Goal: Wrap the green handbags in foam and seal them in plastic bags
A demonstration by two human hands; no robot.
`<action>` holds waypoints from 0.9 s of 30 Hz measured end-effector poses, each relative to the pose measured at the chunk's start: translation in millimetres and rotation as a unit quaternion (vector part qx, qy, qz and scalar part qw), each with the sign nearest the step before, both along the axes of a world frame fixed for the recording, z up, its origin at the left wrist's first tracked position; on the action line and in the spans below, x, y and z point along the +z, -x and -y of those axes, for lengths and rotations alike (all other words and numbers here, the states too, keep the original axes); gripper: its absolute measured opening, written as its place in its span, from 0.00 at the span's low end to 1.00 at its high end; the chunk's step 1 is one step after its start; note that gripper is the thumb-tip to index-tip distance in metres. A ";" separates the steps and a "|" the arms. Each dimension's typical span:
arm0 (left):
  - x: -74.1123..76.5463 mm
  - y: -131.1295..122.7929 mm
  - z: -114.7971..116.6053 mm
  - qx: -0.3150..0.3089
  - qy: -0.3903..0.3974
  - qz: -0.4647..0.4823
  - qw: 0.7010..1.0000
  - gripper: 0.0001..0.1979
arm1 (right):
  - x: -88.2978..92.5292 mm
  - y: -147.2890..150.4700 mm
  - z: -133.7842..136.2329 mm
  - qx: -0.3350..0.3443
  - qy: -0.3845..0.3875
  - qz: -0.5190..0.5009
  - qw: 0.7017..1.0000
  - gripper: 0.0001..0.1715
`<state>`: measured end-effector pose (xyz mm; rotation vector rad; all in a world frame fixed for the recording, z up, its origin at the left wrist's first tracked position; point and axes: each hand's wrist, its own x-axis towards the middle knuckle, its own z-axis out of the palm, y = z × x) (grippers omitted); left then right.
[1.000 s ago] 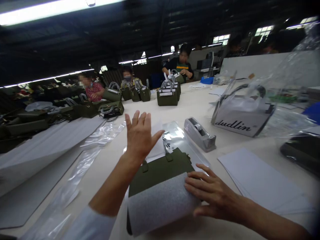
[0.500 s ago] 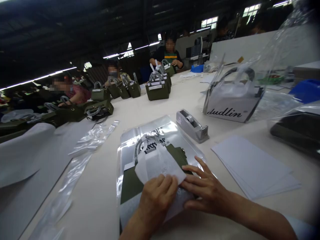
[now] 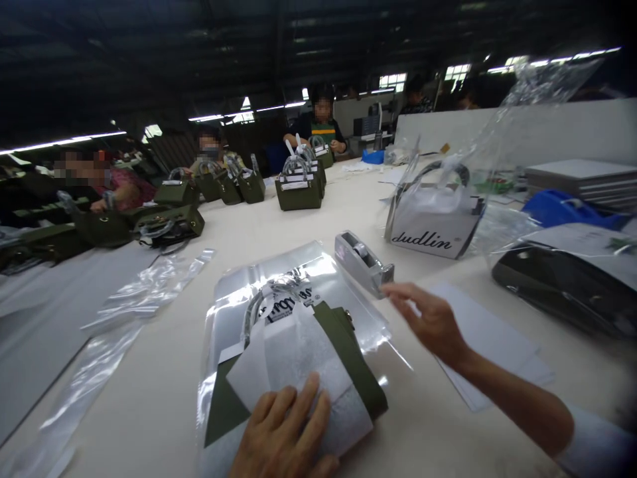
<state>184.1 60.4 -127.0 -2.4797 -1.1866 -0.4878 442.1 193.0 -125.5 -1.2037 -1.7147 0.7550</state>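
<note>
At the bottom centre of the frame the left hand (image 3: pixel 286 435) lay flat, fingers spread, on a white wrapping sheet (image 3: pixel 293 358) folded over a green handbag (image 3: pixel 348 352). Its grip was open and pressing rather than clasping. The handbag lay on its side on a clear plastic bag (image 3: pixel 279 272) on the bench (image 3: pixel 279 219), just below centre. Right of centre, the right hand (image 3: pixel 430 318) reached to the near end of a grey tape dispenser (image 3: pixel 363 262). Its grip was loosely open and empty, and I could not tell whether the fingertips touched the dispenser. White paper sheets (image 3: pixel 497 338) lay under that wrist. Behind them stood a white bag marked "dudlin" (image 3: pixel 432 232). More green handbags (image 3: pixel 298 189) stood at upper centre, near seated people.
</note>
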 end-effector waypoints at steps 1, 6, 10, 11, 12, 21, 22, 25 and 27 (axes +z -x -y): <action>-3.0 1.7 -0.3 -0.001 -0.014 0.010 1.000 0.18 | 9.2 -9.9 -23.3 -0.073 0.051 -0.010 0.996 0.19; -14.0 4.2 -5.5 -0.010 -0.050 0.039 0.998 0.18 | 32.2 -31.1 -127.2 -0.071 0.274 0.032 0.959 0.14; -12.6 6.6 -5.6 -0.013 -0.075 0.038 0.996 0.20 | 34.4 -15.6 -146.1 -0.021 0.390 0.048 0.919 0.13; -10.9 7.4 -5.1 -0.016 -0.076 0.031 0.997 0.20 | 35.8 -12.8 -143.1 -0.011 0.397 0.043 0.917 0.15; -8.9 8.3 -4.6 -0.018 -0.074 0.025 0.997 0.20 | 37.4 -11.6 -138.4 -0.004 0.398 0.036 0.917 0.18; -6.9 11.0 -2.7 -0.020 -0.055 0.028 0.998 0.19 | -1.4 -37.5 -94.3 -0.073 0.397 0.000 0.915 0.10; -6.7 11.7 -1.6 -0.019 -0.046 0.026 0.998 0.20 | -10.4 -37.6 -91.5 -0.082 0.391 -0.003 0.917 0.11; -3.4 13.8 3.7 -0.008 0.014 0.008 1.000 0.23 | -21.6 -33.3 -77.7 -0.088 0.375 -0.020 0.923 0.13; -0.7 13.9 7.5 0.000 0.055 0.002 0.998 0.31 | -10.9 -25.7 -58.1 -0.066 0.370 -0.043 0.926 0.14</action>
